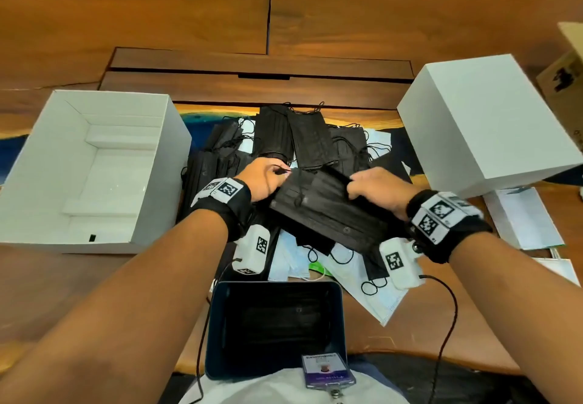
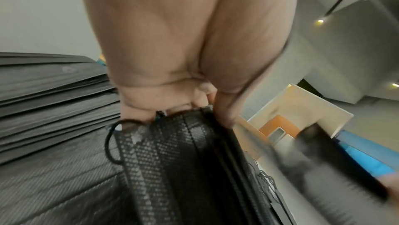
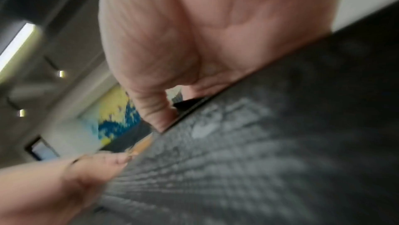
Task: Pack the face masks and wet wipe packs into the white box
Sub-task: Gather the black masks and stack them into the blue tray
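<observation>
Cardboard box (image 1: 568, 66) cut off at right edge

A wooden table (image 1: 410, 9) carried everything. On it lay an open white box (image 1: 151, 201), a heap of black masks (image 1: 303, 135), and a closed white box (image 1: 492, 119).

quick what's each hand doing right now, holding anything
Left hand: closed, gripping one end of the stack of black masks.
Right hand: closed, gripping the other end of the same stack.
</observation>
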